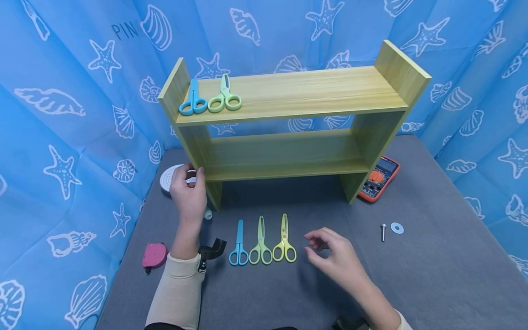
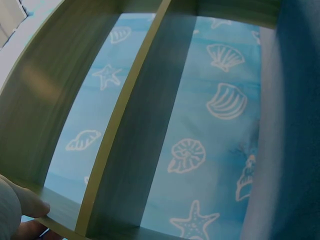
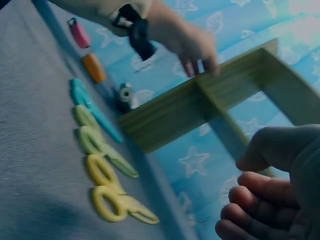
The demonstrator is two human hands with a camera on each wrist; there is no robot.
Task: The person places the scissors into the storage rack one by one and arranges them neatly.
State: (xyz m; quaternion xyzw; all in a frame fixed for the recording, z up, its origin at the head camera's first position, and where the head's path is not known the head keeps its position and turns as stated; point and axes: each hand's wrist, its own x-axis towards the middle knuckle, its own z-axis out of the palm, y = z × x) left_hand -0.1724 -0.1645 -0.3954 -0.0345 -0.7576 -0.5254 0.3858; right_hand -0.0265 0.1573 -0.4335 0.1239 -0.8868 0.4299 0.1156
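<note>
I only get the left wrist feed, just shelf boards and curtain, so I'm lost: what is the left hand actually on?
Observer: The left hand grips the left side panel of the wooden shelf, near its lower board.
Operator: Is the right hand holding anything?
Observer: No, the right hand hovers above the grey table with fingers loosely curled, holding nothing.
Operator: Any objects near it?
Observer: Three scissors lie in a row before the shelf: blue scissors, green scissors, and yellow scissors nearest that hand.
</note>
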